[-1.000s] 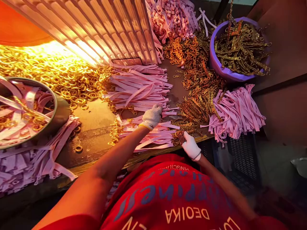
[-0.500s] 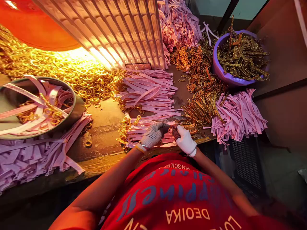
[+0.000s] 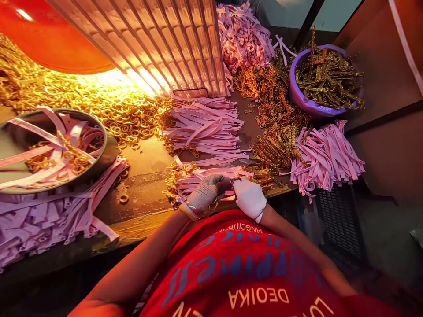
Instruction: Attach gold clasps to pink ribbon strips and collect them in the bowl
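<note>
Both hands are in at the table's (image 3: 142,165) near edge: left hand (image 3: 205,194) and right hand (image 3: 249,199) curled tight, fingertips meeting, pinching something small I can't make out, right over the nearest pink straps (image 3: 198,178). Done, by the look of it: straps with rings in the metal bowl (image 3: 103,137) at 9 o'clock. Plenty left: loose straps (image 3: 205,127) at 12, gold clasps (image 3: 274,149) at 1, gold rings (image 3: 109,110) at 10.
</note>
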{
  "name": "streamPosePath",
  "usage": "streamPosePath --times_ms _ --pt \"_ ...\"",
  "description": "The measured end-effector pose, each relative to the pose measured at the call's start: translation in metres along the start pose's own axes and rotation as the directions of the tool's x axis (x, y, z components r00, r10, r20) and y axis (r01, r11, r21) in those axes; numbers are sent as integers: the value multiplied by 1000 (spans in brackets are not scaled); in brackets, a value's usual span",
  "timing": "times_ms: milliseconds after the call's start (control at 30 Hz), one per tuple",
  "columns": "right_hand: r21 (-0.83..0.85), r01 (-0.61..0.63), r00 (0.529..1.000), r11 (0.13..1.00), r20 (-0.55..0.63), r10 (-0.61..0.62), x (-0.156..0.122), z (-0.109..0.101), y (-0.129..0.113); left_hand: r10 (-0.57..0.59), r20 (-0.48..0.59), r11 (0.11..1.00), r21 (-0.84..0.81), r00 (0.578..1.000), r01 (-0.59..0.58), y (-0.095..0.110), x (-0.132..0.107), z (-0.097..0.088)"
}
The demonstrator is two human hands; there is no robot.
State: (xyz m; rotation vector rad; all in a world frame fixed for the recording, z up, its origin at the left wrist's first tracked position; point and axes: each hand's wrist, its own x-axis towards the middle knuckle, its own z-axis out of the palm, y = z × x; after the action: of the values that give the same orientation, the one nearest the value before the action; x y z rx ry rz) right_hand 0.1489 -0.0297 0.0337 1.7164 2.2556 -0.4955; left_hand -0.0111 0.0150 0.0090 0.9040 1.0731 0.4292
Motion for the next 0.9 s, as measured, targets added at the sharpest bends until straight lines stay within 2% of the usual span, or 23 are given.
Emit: streamPosePath --times_ms 67,167,233,333,433,567,733,900 --pt "-7 1 1000 1000 -4 -1 1 2 0 73 -27 987 147 997 -68 0 0 2" --pt "39 -38 999 998 -18 39 7 3 4 237 -59 896 400 970 -195 -4 4 5" --pt "86 -62 997 994 -35 66 12 1 7 283 -54 848 481 957 -224 -8 6 4" --pt "152 -50 999 987 2 51 16 -6 9 202 -23 877 449 979 -170 -16 8 -1" --pt "201 22 994 979 98 -42 15 -12 11 111 -16 938 331 994 -99 -26 6 -6" --pt "213 29 986 977 155 -63 13 -8 14 53 8 979 195 999 -53 -36 0 -8" --pt "193 106 985 975 115 -129 11 11 16 67 39 968 238 997 -74 -39 0 -5" --pt "126 145 981 981 109 -159 11 25 18 53 38 958 280 998 -61 -37 9 8"
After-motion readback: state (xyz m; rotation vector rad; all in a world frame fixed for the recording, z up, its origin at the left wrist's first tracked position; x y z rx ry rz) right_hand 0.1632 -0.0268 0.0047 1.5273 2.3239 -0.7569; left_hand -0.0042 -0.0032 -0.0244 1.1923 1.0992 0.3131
